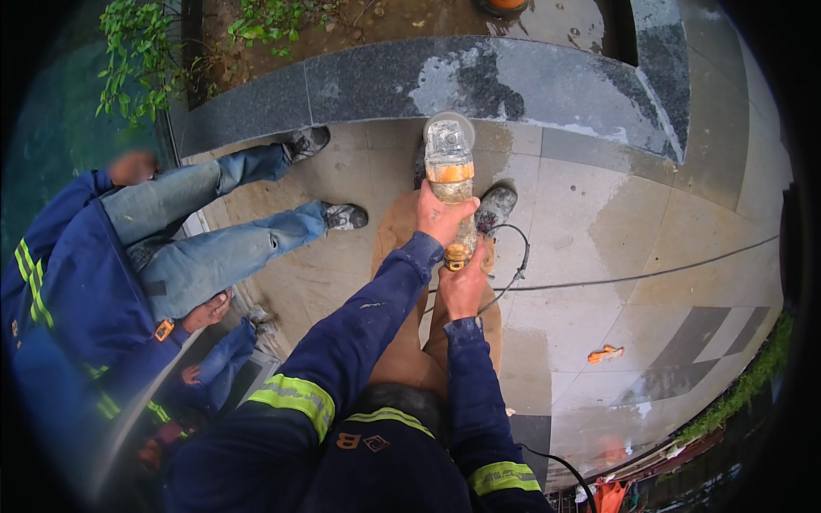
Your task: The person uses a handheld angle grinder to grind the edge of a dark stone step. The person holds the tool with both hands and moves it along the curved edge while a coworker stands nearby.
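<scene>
Both my hands hold an angle grinder (pixel 451 171) out in front of me, its body dirty and orange. My left hand (pixel 440 215) wraps round the middle of the body, just behind the orange collar. Closer to me, my right hand (pixel 463 286) grips the rear end. At the far end the round grinding disc (pixel 463 125) overlaps the near edge of the dark stone curb (pixel 368 81) in view; I cannot tell whether they touch. White dusty patches and wet stains mark the curb. A black cord (pixel 523 256) loops beside my right hand.
To the left, a co-worker in blue jeans (pixel 231 244) sits with feet toward the curb; another person's leg (pixel 224 363) shows below. The cable (pixel 650 275) crosses the paving on the right. An orange glove (pixel 605 354) lies there. Behind the curb is a planter with a green shrub (pixel 137 60).
</scene>
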### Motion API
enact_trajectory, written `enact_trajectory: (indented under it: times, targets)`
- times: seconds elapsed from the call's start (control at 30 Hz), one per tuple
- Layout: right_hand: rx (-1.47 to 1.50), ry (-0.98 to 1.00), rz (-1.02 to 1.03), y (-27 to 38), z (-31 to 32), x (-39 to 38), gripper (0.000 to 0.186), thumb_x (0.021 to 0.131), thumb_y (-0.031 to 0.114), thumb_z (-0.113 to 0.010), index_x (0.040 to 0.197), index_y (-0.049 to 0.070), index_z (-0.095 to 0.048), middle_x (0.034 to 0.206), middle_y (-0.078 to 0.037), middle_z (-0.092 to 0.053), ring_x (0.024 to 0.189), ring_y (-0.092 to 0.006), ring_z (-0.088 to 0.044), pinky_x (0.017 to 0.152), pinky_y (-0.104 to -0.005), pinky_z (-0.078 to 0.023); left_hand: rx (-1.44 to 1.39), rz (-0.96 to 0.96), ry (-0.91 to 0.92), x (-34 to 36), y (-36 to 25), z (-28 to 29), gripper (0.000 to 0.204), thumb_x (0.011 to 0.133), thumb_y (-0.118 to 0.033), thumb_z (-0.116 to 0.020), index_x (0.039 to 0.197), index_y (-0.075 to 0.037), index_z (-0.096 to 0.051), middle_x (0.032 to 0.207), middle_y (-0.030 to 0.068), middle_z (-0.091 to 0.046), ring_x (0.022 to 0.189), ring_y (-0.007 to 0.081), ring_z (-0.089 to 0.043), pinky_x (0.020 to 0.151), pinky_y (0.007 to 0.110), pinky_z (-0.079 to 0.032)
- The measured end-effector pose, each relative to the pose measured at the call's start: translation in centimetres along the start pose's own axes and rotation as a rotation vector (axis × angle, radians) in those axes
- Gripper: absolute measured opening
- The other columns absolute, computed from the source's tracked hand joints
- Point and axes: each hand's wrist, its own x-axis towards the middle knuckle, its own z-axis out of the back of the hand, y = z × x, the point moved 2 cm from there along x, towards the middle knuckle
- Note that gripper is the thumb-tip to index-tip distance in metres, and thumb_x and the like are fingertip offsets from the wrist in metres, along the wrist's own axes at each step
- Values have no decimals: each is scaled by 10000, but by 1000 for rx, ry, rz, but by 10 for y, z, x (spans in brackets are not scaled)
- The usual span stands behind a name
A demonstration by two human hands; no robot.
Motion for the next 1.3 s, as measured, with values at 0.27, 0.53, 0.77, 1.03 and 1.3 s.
enact_trajectory:
  times: [0.27, 0.53, 0.77, 1.03, 1.3]
  targets:
    - [-14, 26, -20, 2, -10, -6, 764, 779, 50, -707, 1451, 70, -342, 829, -306, -669, 803, -525, -640, 690, -586, -488, -46, 10, -3, -1, 0, 12, 625, 729, -87, -852, 1227, 8, -487, 1096, 106, -644, 961, 196, -643, 868, 346, -537]
    - [7, 68, -62, 9, -13, 0, 756, 769, 28, -680, 1444, 67, -342, 821, -315, -662, 810, -532, -634, 704, -593, -483, -69, -32, 32, 9, -1, 14, 612, 737, -93, -845, 1228, 10, -494, 1089, 101, -644, 960, 189, -641, 858, 345, -537]
    - [59, 7, -50, 10, -16, -2, 744, 769, 26, -676, 1433, 80, -344, 853, -315, -665, 823, -530, -635, 713, -595, -477, 24, -19, 44, 12, -1, 12, 633, 727, -101, -852, 1237, 11, -495, 1090, 110, -652, 942, 199, -653, 846, 353, -545]
    - [46, -15, -63, 15, -23, -5, 736, 767, 23, -685, 1421, 79, -351, 841, -313, -662, 814, -526, -638, 709, -595, -487, 33, -15, 56, 13, -6, 19, 636, 723, -116, -858, 1228, 13, -493, 1090, 115, -651, 939, 197, -651, 850, 352, -545]
    - [10, 23, -72, 21, -21, 3, 768, 765, 28, -689, 1441, 79, -328, 831, -313, -664, 818, -529, -638, 709, -589, -492, -48, -22, 65, 19, -12, 20, 629, 730, -95, -846, 1233, 7, -484, 1077, 113, -646, 931, 188, -650, 845, 344, -547]
